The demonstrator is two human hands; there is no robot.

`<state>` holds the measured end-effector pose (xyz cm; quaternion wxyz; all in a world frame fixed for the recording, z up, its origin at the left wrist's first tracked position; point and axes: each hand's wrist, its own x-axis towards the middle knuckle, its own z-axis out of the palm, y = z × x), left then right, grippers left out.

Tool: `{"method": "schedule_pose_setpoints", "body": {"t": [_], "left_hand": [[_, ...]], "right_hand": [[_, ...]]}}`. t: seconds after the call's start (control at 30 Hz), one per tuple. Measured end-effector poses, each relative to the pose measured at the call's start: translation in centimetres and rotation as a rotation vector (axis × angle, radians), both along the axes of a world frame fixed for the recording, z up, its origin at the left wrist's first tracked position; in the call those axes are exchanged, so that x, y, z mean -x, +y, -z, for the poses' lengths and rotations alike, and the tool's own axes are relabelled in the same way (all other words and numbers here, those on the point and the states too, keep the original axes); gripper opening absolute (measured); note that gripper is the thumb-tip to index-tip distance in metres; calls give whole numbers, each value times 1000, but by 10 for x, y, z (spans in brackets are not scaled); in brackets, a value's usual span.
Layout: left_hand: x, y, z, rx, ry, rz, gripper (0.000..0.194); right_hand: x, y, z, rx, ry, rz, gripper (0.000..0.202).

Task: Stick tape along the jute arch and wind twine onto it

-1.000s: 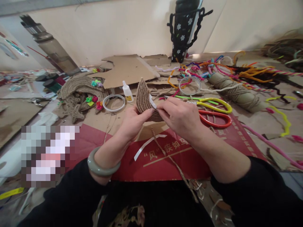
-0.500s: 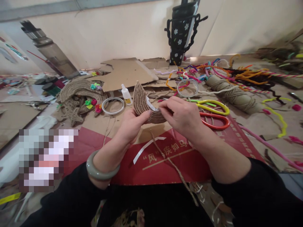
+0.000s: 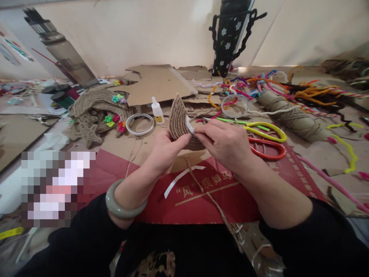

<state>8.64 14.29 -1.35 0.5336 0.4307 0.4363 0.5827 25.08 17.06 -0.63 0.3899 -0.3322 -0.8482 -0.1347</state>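
1. The left hand (image 3: 165, 148) is closed in a pinch on the near edge of the twine-wrapped crescent (image 3: 178, 121), which is held upright above the centre of the tabletop (image 3: 121, 140).
2. The right hand (image 3: 227, 144) is closed as well, with thumb and forefinger nipping a white tape strip (image 3: 189, 125) that lies against the right face of the crescent.
3. A loose twine tail (image 3: 207, 192) hangs from the crescent toward the near edge, crossing the red printed sheet (image 3: 230, 200). A peeled white backing strip (image 3: 180, 179) lies on that sheet, just below the hands.
4. To the right, near the right hand, lie yellow-handled scissors (image 3: 266, 130) and red-handled scissors (image 3: 268, 150). Beyond them are a twine spool (image 3: 288, 115) and a tangle of pipe cleaners (image 3: 288, 86).
5. To the left sit a tape roll (image 3: 140, 124), a small glue bottle (image 3: 157, 111) and a finished twine piece (image 3: 98, 111) with coloured flowers.
6. Risk, as a judgement: the strip could fold onto itself or tear if it is pulled at an angle. The pull could also lift the outer twine winding, because the crescent is steadied only by a fingertip pinch. The hanging tail could snag on a sleeve.
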Motion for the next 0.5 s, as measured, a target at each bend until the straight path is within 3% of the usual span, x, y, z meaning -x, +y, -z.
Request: {"method": "schedule_pose_setpoints", "body": {"t": [0.2, 0.5], "left_hand": [[0, -2, 0, -11, 44, -27, 29], [-1, -2, -3, 14, 16, 5, 26]], "right_hand": [[2, -4, -2, -42, -42, 51, 29], [2, -5, -2, 63, -24, 34, 31]]}}
